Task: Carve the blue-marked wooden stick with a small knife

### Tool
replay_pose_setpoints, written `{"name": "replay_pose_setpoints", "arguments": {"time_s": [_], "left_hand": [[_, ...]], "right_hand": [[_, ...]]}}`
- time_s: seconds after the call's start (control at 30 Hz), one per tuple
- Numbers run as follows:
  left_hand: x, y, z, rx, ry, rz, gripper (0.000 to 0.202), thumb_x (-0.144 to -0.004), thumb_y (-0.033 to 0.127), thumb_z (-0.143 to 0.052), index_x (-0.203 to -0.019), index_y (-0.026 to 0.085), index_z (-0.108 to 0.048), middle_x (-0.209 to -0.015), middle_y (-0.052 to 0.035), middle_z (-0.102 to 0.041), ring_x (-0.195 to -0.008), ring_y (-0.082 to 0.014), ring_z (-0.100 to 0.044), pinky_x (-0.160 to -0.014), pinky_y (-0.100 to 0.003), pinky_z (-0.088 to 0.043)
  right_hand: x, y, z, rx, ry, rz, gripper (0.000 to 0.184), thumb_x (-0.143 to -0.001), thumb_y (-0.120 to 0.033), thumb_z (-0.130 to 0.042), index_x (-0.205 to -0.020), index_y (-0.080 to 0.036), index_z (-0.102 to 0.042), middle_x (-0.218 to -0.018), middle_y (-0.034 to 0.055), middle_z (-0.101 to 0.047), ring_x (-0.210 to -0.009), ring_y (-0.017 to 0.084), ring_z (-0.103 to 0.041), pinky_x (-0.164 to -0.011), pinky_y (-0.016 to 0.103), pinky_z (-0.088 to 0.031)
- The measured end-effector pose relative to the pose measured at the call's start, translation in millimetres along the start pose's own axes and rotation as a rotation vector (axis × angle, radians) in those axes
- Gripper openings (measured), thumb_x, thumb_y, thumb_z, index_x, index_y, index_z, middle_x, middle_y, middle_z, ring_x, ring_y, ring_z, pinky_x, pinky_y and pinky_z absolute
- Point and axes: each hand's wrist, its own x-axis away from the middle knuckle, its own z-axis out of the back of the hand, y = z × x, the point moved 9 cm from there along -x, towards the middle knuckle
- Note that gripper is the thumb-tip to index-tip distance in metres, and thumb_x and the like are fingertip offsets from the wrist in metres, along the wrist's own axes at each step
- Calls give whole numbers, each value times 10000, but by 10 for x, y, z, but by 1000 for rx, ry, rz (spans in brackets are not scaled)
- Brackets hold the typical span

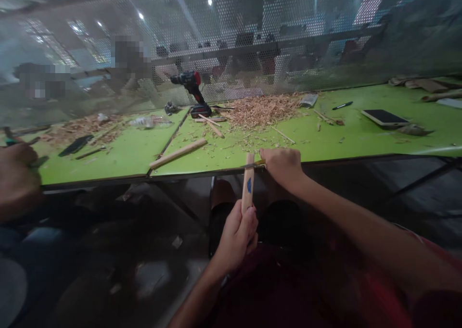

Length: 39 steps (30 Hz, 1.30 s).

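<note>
Stretching across the view: green tabletop (361, 135), carrying a heap of wood shavings (260, 110) and a drill (193, 92). Rising upright at its near edge: wooden stick (248, 183), blue-marked. Left hand (236, 236) clenching its lower end; right hand (281, 167) grasping a thin blade (257, 163), pressing against the stick's top.

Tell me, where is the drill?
In the head view, the drill stands at the back of the green table, left of centre, by the mesh screen, just left of the pile of wood shavings.
</note>
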Motion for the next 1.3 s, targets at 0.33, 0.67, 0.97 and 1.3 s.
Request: {"name": "replay_pose_setpoints", "arguments": {"time_s": [0.33,0.67,0.97,1.3], "left_hand": [[-87,166,128,-34,43,-63,423,-860,575,-642,-836,223,-409,-567,118,-300,-406,-36,-212,-307,-132,-236],[59,78,193,108,-41,-13,319,-927,495,-599,-931,204,-469,-571,116,-275,-418,-34,-190,-308,-109,-240],[-63,133,82,167,-46,-76,296,-950,473,-576,-938,196,-473,-590,113,-338,-407,-20,-208,-309,-104,-263],[-137,245,319,-63,207,-230,409,-906,568,-587,-805,219,-399,-563,118,-319,-400,-33,-239,-300,-124,-293]], "right_hand": [[-437,-25,-140,-29,-31,108,437,-1045,-272,-334,-1028,-162,-757,-837,138,-755,-748,188,-650,-646,285,-363],[-547,824,-52,-24,-129,-216,456,-1018,-346,-397,-1051,-54,-745,-958,227,-723,-853,231,-669,-730,324,-420],[524,-422,-183,-88,-271,105,447,-1023,-338,-341,-852,-184,-725,-791,101,-759,-671,206,-675,-551,282,-301],[183,-572,-236,-60,-228,154,353,-982,-135,-366,-987,-147,-718,-806,140,-752,-741,233,-690,-603,279,-369]]}}
